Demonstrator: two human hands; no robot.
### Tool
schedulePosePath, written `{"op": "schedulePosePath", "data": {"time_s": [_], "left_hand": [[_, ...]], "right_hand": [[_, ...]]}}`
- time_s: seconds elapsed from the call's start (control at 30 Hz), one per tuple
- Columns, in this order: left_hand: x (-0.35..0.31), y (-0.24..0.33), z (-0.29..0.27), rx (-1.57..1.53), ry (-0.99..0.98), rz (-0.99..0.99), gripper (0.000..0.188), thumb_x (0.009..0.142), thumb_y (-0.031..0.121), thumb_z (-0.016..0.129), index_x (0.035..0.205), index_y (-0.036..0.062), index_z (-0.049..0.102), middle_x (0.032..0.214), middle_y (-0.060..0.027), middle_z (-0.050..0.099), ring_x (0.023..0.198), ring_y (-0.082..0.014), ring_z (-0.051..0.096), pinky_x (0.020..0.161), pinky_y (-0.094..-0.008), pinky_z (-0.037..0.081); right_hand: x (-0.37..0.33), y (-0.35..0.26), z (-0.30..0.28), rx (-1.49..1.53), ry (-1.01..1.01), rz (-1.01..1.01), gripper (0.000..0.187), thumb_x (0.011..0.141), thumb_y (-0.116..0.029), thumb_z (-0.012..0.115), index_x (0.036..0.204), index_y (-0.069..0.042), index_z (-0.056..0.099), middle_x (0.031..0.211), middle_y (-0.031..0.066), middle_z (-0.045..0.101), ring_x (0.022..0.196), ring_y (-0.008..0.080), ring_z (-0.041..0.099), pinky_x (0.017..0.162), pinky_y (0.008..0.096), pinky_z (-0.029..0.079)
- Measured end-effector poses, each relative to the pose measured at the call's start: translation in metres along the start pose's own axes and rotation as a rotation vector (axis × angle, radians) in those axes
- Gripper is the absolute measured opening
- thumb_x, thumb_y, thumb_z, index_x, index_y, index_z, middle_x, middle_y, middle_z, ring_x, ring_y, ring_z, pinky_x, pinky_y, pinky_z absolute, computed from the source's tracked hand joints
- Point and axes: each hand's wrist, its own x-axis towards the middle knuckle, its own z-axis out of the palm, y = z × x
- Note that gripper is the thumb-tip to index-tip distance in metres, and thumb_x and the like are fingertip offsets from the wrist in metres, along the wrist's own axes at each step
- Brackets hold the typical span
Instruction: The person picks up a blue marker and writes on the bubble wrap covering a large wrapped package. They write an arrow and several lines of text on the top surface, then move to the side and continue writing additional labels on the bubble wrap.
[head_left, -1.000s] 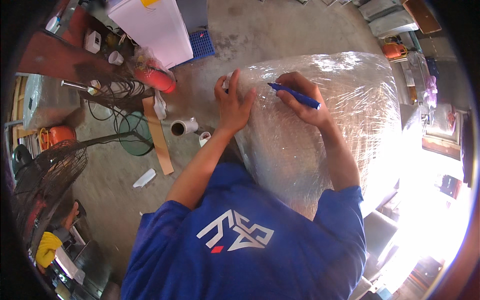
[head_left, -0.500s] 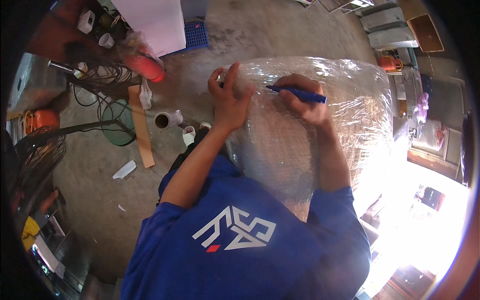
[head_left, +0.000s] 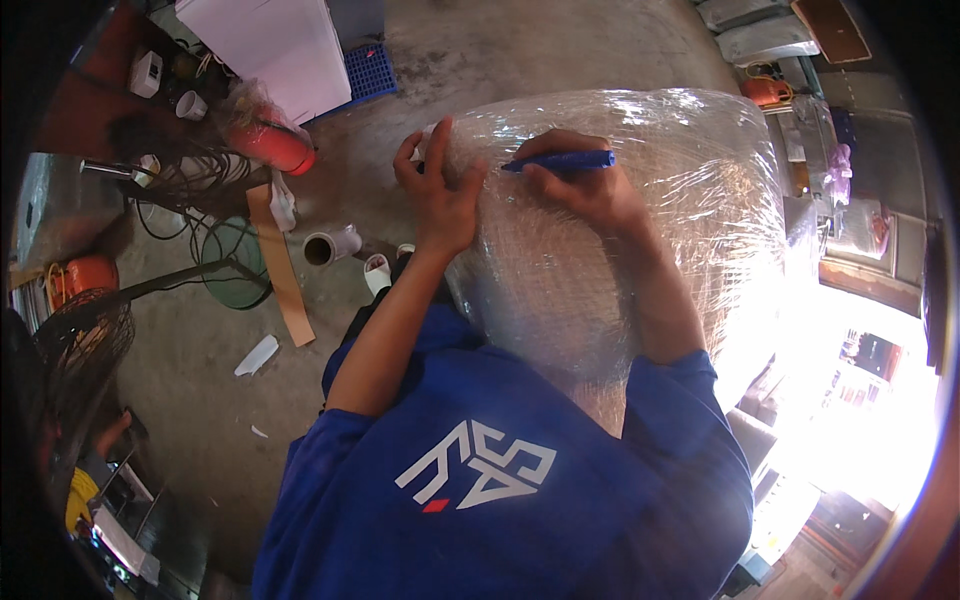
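A large bundle (head_left: pixel 560 270) wrapped in clear stretch film stands before me, brown material showing through. My right hand (head_left: pixel 585 190) grips a blue marker (head_left: pixel 565 161) near its tip, which points left and meets or nearly meets the film by the bundle's far left part. To its left, my left hand (head_left: pixel 440 195) rests at the bundle's left edge, thumb on the film and index finger raised. Between its fingers shows a small dark piece, apparently the marker cap (head_left: pixel 420 168). Any mark under the tip is too small to make out.
Left on the concrete floor lie a cardboard strip (head_left: pixel 280 265), a cylindrical tube (head_left: pixel 330 246) and a white scrap (head_left: pixel 257 356). Farther off are a red cylinder (head_left: pixel 270 145), tangled cables (head_left: pixel 195 180) and a blue crate (head_left: pixel 372 75). Shelving holds goods at right, beside strong glare.
The view has shifted slightly. My right hand and the marker have moved a little left and up over the film, and the marker lies more level. My left hand keeps its pose.
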Motion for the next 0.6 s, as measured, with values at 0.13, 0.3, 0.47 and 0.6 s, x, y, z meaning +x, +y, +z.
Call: {"op": "schedulePosePath", "data": {"time_s": [0.13, 0.3, 0.47, 0.6], "left_hand": [[-0.0013, 0.0021, -0.0032, -0.018, 0.010, 0.002, 0.066, 0.090, 0.035, 0.073, 0.150, 0.0187, 0.051, 0.147, -0.0215, 0.031, 0.136, -0.0401, 0.034, 0.115, -0.0500, 0.030], [-0.0009, 0.0017, -0.0042, 0.036, 0.019, 0.018, 0.064, 0.090, 0.037, 0.073, 0.149, 0.0197, 0.053, 0.146, -0.0223, 0.034, 0.135, -0.0409, 0.035, 0.114, -0.0502, 0.031], [-0.0010, 0.0013, -0.0042, 0.017, 0.012, 0.001, 0.065, 0.089, 0.039, 0.074, 0.149, 0.0205, 0.054, 0.147, -0.0224, 0.033, 0.136, -0.0418, 0.035, 0.115, -0.0504, 0.031], [-0.0012, 0.0022, -0.0048, 0.013, 0.012, 0.001, 0.066, 0.089, 0.038, 0.074, 0.149, 0.0205, 0.054, 0.147, -0.0223, 0.034, 0.136, -0.0419, 0.035, 0.115, -0.0507, 0.030]], "right_hand": [[0.0004, 0.0012, -0.0002, -0.077, -0.027, -0.036, 0.025, 0.091, -0.017, 0.076, 0.108, 0.001, 0.072, 0.094, 0.0084, 0.073, 0.087, 0.0154, 0.068, 0.076, 0.0308, 0.054], [-0.0037, -0.0017, -0.0033, 0.031, -0.029, 0.039, 0.021, 0.089, -0.015, 0.077, 0.106, -0.001, 0.074, 0.097, 0.0075, 0.075, 0.093, 0.0148, 0.068, 0.085, 0.0337, 0.055], [-0.0020, -0.0042, -0.0016, -0.025, 0.042, 0.070, 0.020, 0.091, -0.014, 0.076, 0.106, -0.001, 0.073, 0.099, 0.0074, 0.075, 0.094, 0.0152, 0.068, 0.085, 0.0327, 0.055], [-0.0004, -0.0059, 0.0010, 0.029, 0.025, 0.049, 0.019, 0.091, -0.013, 0.076, 0.106, -0.002, 0.073, 0.098, 0.0072, 0.075, 0.094, 0.0142, 0.068, 0.085, 0.0319, 0.055]]}}
